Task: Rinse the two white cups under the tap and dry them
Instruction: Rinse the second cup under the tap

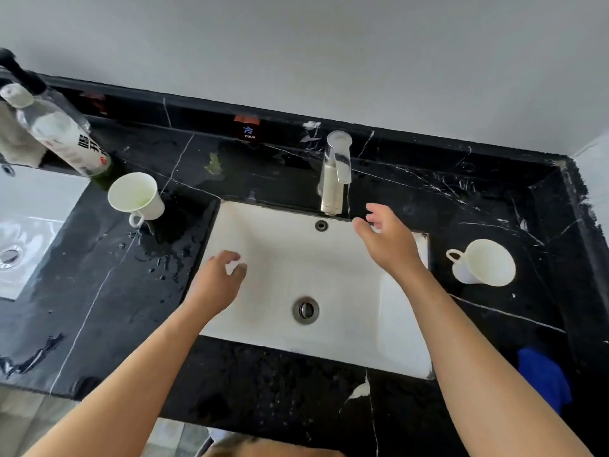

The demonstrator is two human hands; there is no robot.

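Two cups (136,196) (484,262) flank sink (263,232); soap bottle (62,133) far left.

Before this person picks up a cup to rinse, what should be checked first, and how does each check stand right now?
1. Both hands free: ok. The left hand and right hand hang open over the sink, holding nothing.
2. Both cups in view: ok. The left cup and the right cup stand on the countertop, either side of the sink.
3. Water running from the tap: not ok, no stream visible.
4. Left cup clean: not ok, greenish residue inside.
5. Drain open: cannot tell.
6. Drying cloth at hand: cannot tell; a blue cloth lies at the right edge.
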